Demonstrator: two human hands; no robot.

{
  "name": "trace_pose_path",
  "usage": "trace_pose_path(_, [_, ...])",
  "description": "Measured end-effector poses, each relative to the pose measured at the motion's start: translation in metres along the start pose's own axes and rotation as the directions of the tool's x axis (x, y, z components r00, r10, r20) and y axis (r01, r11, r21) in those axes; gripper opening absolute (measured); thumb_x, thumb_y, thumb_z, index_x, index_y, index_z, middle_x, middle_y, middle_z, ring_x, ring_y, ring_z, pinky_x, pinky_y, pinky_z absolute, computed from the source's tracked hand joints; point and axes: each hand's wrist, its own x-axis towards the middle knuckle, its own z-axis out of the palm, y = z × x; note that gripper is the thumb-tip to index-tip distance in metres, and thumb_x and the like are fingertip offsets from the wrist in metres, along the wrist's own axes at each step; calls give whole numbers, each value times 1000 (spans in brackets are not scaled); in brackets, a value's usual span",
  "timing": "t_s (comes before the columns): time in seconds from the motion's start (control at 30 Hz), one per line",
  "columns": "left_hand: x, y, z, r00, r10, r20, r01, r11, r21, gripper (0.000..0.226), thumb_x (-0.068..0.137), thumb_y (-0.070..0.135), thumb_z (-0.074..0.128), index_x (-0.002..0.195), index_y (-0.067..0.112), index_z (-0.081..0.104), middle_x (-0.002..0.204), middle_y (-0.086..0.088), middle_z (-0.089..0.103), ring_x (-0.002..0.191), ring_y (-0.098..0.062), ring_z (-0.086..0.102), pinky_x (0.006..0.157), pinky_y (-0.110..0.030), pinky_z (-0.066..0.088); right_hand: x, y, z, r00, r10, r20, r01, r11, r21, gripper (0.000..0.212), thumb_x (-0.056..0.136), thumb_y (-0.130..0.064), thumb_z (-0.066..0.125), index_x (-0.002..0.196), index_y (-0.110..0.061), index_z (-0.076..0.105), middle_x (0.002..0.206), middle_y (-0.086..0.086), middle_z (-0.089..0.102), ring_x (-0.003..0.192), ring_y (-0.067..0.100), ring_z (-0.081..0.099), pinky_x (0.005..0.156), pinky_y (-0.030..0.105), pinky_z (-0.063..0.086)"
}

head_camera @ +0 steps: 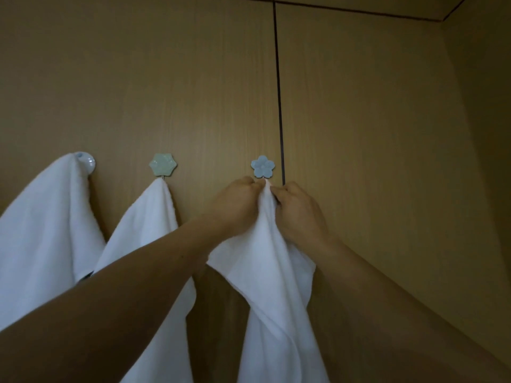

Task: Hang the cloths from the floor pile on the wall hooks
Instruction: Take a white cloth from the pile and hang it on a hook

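Note:
Three hooks sit in a row on the wooden wall. A white cloth [44, 225] hangs from the round pale-blue hook [86, 162] at the left. Another white cloth [146, 233] hangs from the green flower hook [163, 165]. My left hand [237, 204] and my right hand [297, 210] both pinch the top of a third white cloth [272, 286] right under the blue flower hook [263, 166]. Its metal prong is hidden by my fingers and the cloth. The floor pile is out of view.
A dark vertical seam [279, 106] runs down the wooden wall panel just right of the blue hook. A side wall [481, 134] meets the panel at the right, forming a corner. The ceiling edge shows at the top right.

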Motion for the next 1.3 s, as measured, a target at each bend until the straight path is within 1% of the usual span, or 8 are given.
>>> trace_pose_path(0.13, [12,6,-9,985,-173,23,175,974,-144,21,90,24,52,92,6,63,91,-8,64,84,-22,57,66,-28,39,13,-8,-13,994,75,79,-77,997,12,26,92,-31,45,104,-17,63,95,4,62,84,22,59,72,37,50])
trace_pose_path(0.3, [16,14,-8,984,-158,86,169,976,-135,34,84,23,64,115,11,58,105,-4,65,93,-18,60,77,-27,44,17,-15,-23,962,145,230,-138,989,-45,41,81,-24,61,121,-18,55,106,4,63,90,22,62,77,40,54])
trace_pose_path(0.5, [17,22,-11,967,-240,87,251,954,-165,25,93,18,50,115,6,57,113,-10,64,101,-23,59,84,-28,42,27,-36,-22,932,187,311,-125,970,-211,23,81,-14,62,103,-17,60,98,4,64,81,21,58,66,30,46])
trace_pose_path(0.67, [1,14,-16,893,-409,188,450,807,-383,21,81,-1,51,99,6,58,80,-2,56,71,-16,55,53,-26,42,13,-24,-24,840,248,483,-419,862,285,31,75,-13,70,104,-16,61,95,1,64,89,19,63,68,31,53])
trace_pose_path(0.83, [-28,8,7,831,-497,249,515,519,-682,22,80,6,53,96,15,64,93,-8,68,85,-25,65,70,-38,57,-28,7,-12,868,151,474,-427,714,555,28,83,-7,58,108,-21,58,104,2,66,91,16,65,77,33,55])
trace_pose_path(1.0, [-53,13,32,902,-423,92,345,575,-741,17,90,17,54,83,32,56,83,13,61,64,7,61,44,-5,40,-63,23,5,939,170,300,-282,879,385,29,89,-45,39,97,-24,56,92,-3,62,81,17,59,70,34,47])
trace_pose_path(1.13, [-57,9,34,911,-411,41,335,676,-657,10,91,23,51,101,23,54,89,12,57,77,-3,55,55,-14,38,-77,43,-5,932,69,354,-192,927,323,44,96,-58,37,91,-22,62,87,-6,68,77,11,63,69,27,48])
trace_pose_path(1.3, [-54,7,34,909,-417,13,351,747,-565,15,92,24,49,106,21,49,88,13,51,75,-1,49,56,-14,31,-100,61,-16,877,0,480,-173,933,316,24,98,-41,51,77,-32,59,66,-17,68,53,-1,61,51,15,43])
